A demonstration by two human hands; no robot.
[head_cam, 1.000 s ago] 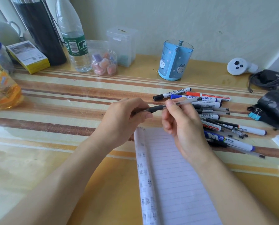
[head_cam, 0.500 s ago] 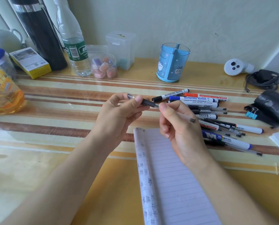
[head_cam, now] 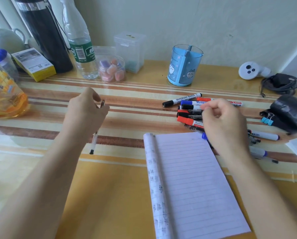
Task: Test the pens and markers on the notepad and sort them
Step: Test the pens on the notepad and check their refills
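Your left hand pinches a clear pen, held out left, well apart from the notepad — probably to start a sorted group. Your right hand curls over the marker pile at the notepad's far edge; whether it grips one I cannot tell.

Water bottle, black flask and clear jar were ranged beyond the left hand; binder clip and white controller were noted past the right hand.
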